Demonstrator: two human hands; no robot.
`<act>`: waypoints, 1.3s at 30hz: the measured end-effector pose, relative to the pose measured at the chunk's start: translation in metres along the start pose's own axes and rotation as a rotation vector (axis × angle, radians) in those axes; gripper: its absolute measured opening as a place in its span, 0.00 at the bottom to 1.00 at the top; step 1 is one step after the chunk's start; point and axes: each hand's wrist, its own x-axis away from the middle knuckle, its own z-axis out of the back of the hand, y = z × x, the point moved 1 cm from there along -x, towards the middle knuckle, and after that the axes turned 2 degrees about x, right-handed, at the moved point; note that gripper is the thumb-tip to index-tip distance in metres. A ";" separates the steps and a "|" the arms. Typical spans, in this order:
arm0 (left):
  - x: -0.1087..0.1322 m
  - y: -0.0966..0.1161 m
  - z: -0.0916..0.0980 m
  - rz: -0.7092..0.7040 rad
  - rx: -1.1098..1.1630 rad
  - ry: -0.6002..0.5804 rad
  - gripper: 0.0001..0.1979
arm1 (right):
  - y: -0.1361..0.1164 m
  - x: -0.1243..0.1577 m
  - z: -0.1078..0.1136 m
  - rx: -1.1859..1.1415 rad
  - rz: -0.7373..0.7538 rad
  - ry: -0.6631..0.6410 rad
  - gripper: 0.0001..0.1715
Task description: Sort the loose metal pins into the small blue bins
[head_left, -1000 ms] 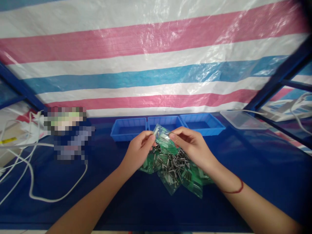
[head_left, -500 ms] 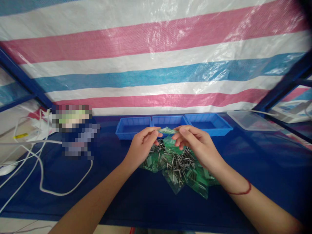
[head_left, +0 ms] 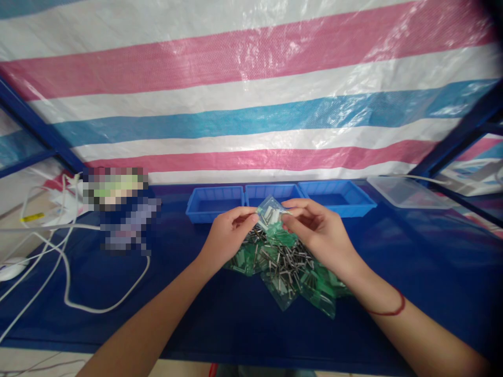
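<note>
1. Trailing across the left end of the blue table [head_left: 188, 324]: a mess of white cables [head_left: 94, 311].
2. Left hand [head_left: 226, 235] is out front of the leftmost of three blue trays [head_left: 214, 214], thumb and fingers pinched on one edge of a small clear bag [head_left: 270, 213].
3. That bag's held up between both hands, pale bits inside, above a heap of loose metal pins [head_left: 291, 262] and green bags [head_left: 320, 298].
4. Right hand [head_left: 326, 228] has the bag's other edge, same narrow pinch. Red cord [head_left: 387, 313] on that wrist.
5. Far right, clear plastic lid [head_left: 403, 192] lying flat.

Likely workshop: bins [head_left: 338, 211], metal parts [head_left: 291, 260]
</note>
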 end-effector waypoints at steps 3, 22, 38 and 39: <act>0.000 0.000 0.002 -0.085 -0.120 0.022 0.09 | 0.000 0.002 0.000 0.044 0.049 -0.013 0.11; -0.021 -0.001 0.054 -0.460 -0.846 0.242 0.05 | -0.009 -0.006 0.021 0.824 0.419 -0.274 0.15; -0.004 0.002 0.019 -0.453 -0.792 -0.103 0.09 | -0.002 -0.002 0.040 0.817 0.333 -0.521 0.18; -0.003 0.001 0.017 -0.449 -0.763 -0.104 0.09 | -0.003 -0.003 0.041 0.796 0.330 -0.505 0.16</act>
